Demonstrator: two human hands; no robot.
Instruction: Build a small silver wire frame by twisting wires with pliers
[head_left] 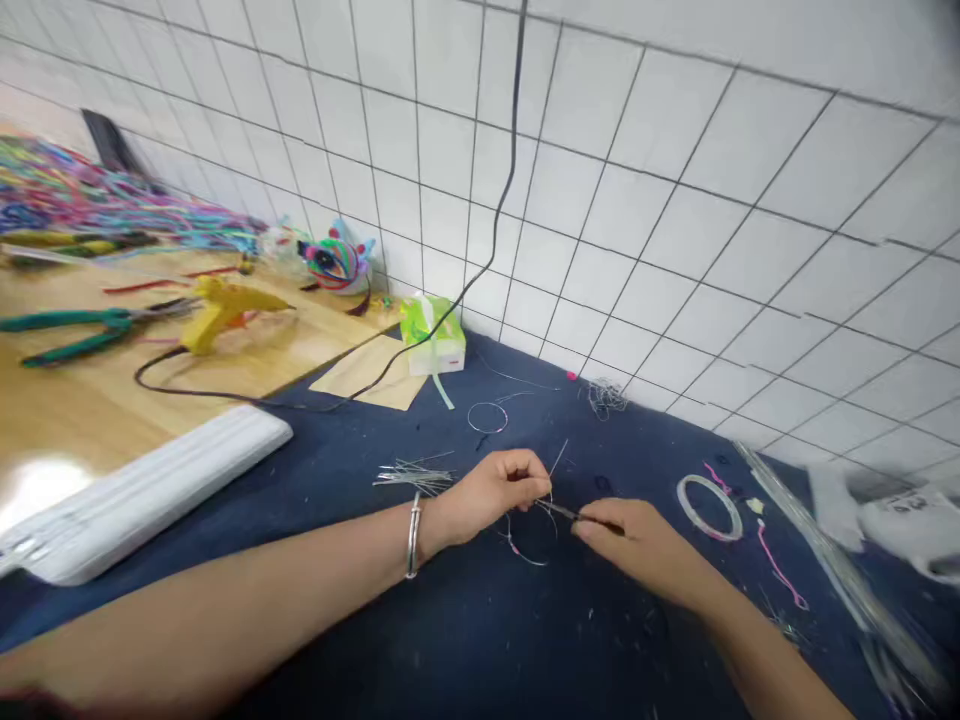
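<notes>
one thin wire (559, 457) stands pinched at the two o'clock edge of the left hand (510, 486), and at four o'clock from there the right hand (634, 540) is clamped round a dark tool (568, 513), so pinching near the tool's tip should steady the work.

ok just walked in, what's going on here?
A person's left hand pinches a thin wire; the right hand holds a slim tool pointed toward the left. It's too small to tell whether the tool touches the wire. A loose pile of wires lies just beyond the left wrist, with a thin ring farther back.
</notes>
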